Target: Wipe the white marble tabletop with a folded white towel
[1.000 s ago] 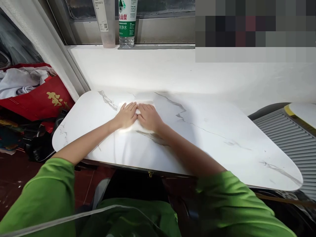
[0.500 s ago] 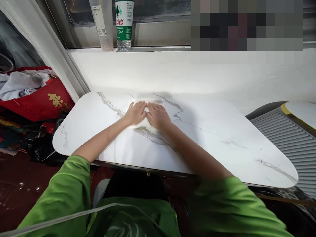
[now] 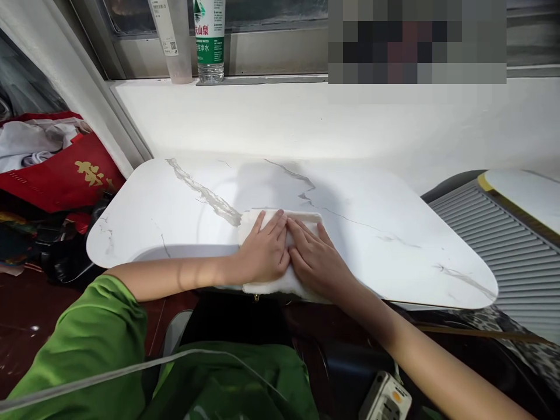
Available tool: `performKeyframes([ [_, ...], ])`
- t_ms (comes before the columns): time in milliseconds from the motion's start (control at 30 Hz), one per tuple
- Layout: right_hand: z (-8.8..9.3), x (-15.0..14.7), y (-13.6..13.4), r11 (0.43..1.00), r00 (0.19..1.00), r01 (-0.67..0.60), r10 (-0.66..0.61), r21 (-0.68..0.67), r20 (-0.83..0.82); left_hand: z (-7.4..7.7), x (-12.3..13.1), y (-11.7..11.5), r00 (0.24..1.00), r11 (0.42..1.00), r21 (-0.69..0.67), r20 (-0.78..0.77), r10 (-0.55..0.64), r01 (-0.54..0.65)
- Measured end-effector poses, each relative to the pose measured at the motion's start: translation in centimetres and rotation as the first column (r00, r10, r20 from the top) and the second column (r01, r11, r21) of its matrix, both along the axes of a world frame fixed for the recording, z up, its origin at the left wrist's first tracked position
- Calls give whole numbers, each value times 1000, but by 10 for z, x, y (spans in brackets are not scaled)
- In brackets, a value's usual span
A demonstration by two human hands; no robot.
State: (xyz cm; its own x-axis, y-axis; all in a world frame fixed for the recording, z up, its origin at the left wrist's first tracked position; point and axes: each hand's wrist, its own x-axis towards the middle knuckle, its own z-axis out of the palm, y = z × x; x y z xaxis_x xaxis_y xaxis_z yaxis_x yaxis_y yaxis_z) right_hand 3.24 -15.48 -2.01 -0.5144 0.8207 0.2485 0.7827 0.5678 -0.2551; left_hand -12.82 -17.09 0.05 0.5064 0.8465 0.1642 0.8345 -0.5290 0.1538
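Note:
A folded white cloth lies flat on the white marble-patterned tabletop, against its front edge. My left hand rests on the cloth's left half, fingers stretched out and lying flat. On the right half, my right hand presses down with its fingers extended too. The two hands touch or nearly touch at the fingertips and thumbs. Both palms hide much of the cloth.
A water bottle and a translucent plastic cup stand on the ledge behind the table. On the left is a red bag with cloth inside. A power strip is below at right, and a ribbed grey surface stands beyond.
Both hands have slid the cloth from the back middle of the tabletop toward its front edge, slightly rightward. The fingers now point away from me, and more of the cloth shows.

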Motion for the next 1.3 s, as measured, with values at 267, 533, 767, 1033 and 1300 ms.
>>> performKeyframes([
  [267,5,-23,103,999,999,34,-35,20,15,-6,-11,98,995,996,-23,-39,90,-91],
  [533,-1,-48,210,994,992,86,-79,68,-101,-6,-23,200,982,982,-24,-14,189,-189],
  [767,0,-48,224,988,987,137,-131,65,-93,-3,-22,220,978,977,-78,-69,195,-200],
  [1033,1,-33,166,990,993,115,-113,78,-34,4,-14,162,982,985,-85,-132,135,-147],
  [1300,-4,25,38,981,999,-34,33,189,6,5,32,31,987,988,-73,-96,129,-136],
])
